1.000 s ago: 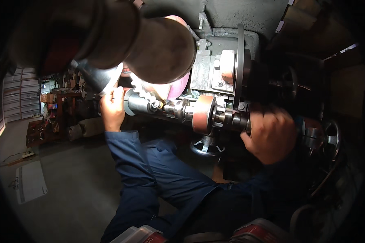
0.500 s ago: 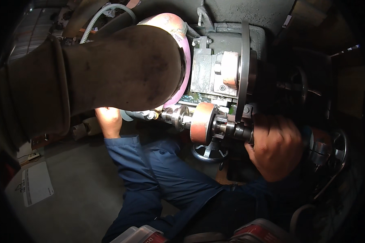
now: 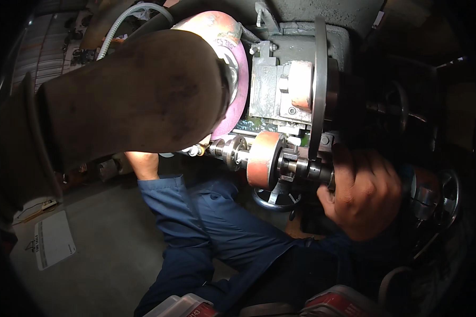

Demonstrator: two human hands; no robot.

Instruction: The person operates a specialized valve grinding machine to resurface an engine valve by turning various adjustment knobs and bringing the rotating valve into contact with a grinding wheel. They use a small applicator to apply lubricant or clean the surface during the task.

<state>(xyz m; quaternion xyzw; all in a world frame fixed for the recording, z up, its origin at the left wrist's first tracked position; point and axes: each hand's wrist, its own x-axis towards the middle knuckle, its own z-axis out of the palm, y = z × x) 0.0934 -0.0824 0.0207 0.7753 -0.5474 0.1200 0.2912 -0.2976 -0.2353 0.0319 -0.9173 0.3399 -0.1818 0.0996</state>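
A: Eyes on the shaft (image 3: 296,168). It runs level, left to right, from under the pink grinding wheel (image 3: 232,79) out toward the right hand (image 3: 362,193).

B: And the right hand is on it?

A: Right on its right end. The fingers are curled tight round the dark end of the shaft, just right of the orange collar (image 3: 262,160). A narrow, closed grip, holding the shaft end.

B: Where's the left hand (image 3: 143,164)?

A: Far over at the other end, tucked under the big dark duct (image 3: 127,95). Only the wrist and heel of it show above the blue sleeve (image 3: 195,222). I cannot tell whether its fingers are wide or closed, or what they touch; the duct hides them.

B: So which hand is nearer the collar?

A: The right, clearly. It sits just beside the collar, while the left is well apart, beyond the steel fitting (image 3: 232,150) at the wheel end. The long axis of the shaft points from one hand straight to the other.

B: Anything different from a second ago?

A: Yes. Back then the left hand was in plain view, fingers up at the left end of the shaft. Now the duct fills the upper left and covers it. The head has dropped closer. The right hand has kept its clasp on the same end throughout, and the shaft lies as it did.
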